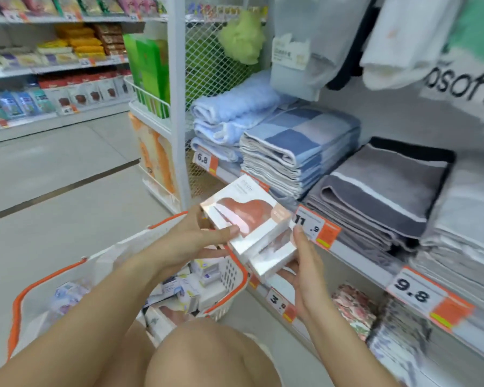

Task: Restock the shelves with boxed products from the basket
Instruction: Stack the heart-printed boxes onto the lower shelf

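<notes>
Above the plastic basket [232, 277], left hand [190, 241] and right hand [305, 272] grip glossy rectangular boxes [249, 219], lower box partly hidden

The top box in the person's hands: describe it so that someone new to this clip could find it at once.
Start at the white basket with orange rim on the floor. Just above its right end, both hands hold a small stack of boxes in front of the towel shelf. The top box is white with a reddish-brown picture, the left hand pinching its near edge; the box beneath shows only its paler end.

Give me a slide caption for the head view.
Both hands hold white boxes above the basket, beside towel shelves.
</notes>
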`<state>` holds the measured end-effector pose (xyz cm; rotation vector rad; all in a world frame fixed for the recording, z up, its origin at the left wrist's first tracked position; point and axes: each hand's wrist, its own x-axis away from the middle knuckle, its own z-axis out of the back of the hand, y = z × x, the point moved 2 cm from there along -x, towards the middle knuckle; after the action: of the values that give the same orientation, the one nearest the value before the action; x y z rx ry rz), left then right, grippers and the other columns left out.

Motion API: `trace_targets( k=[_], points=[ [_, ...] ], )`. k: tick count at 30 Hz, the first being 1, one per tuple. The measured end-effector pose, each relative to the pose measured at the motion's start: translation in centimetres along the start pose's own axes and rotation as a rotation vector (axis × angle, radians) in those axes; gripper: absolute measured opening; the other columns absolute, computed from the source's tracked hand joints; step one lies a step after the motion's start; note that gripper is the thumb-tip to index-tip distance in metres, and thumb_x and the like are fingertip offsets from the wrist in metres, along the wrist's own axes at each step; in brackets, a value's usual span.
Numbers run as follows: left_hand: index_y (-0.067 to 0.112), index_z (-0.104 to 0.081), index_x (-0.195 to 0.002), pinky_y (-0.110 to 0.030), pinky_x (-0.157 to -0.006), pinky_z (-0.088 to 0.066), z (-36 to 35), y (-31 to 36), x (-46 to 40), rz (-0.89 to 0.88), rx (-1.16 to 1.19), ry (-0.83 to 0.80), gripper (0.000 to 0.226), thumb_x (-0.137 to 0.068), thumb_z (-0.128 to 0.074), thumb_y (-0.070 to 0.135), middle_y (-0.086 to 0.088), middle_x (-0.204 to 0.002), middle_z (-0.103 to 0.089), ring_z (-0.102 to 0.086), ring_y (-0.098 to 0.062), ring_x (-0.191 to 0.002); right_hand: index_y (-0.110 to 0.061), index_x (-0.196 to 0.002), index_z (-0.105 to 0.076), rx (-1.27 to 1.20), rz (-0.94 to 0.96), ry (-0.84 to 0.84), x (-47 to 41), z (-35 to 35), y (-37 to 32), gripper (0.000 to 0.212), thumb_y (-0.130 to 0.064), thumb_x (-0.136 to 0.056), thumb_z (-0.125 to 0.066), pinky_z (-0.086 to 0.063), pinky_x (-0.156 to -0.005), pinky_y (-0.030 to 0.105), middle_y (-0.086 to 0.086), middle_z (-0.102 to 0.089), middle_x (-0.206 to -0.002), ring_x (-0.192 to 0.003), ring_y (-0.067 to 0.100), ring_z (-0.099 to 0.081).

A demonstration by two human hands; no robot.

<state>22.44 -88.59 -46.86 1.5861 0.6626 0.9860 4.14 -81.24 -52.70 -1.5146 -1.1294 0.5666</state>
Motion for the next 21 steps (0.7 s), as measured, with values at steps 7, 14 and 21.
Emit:
trace_targets(
  k=[7,14,21],
  points=[
    [0.033,-0.057,-0.115,-0.035,-0.099,-0.044,-4.9,-0.5,0.4,0.016,-0.232,-0.032,0.062,-0.062,-0.070,0.063,0.002,-0.114,-0.064,-0.059,-0.012,-0.108,-0.023,-0.103,-0.071,0.006,-0.023,0.041,2.9,5.1,-1.9,0.046,-0.059,-0.081,-0.053,-0.055,-0.080,0.038,0.004,-0.074,-0.097,-0.090,0.021,-0.068],
    [0.030,-0.074,-0.104,-0.038,-0.087,-0.053,-10.8,-1.6,0.8,0.203,0.015,-0.460,0.041,-0.066,-0.076,0.045,-0.010,-0.098,-0.073,-0.069,-0.019,-0.084,-0.032,-0.104,-0.067,-0.012,-0.126,0.044,5.5,11.3,-2.0,0.055,-0.068,-0.084,-0.031,-0.053,-0.079,0.036,-0.008,-0.073,-0.103,-0.092,0.009,-0.069],
    [0.030,-0.062,-0.118,-0.038,-0.095,-0.049,-18.9,-5.7,0.3,0.274,-0.264,-0.613,0.047,-0.080,-0.059,0.057,-0.002,-0.109,-0.072,-0.066,-0.018,-0.103,-0.035,-0.118,-0.065,0.007,-0.244,0.156,9.6,18.1,-0.9,0.077,-0.083,-0.076,-0.020,-0.046,-0.094,0.047,0.000,-0.070,-0.116,-0.111,0.021,-0.064]
  ],
)
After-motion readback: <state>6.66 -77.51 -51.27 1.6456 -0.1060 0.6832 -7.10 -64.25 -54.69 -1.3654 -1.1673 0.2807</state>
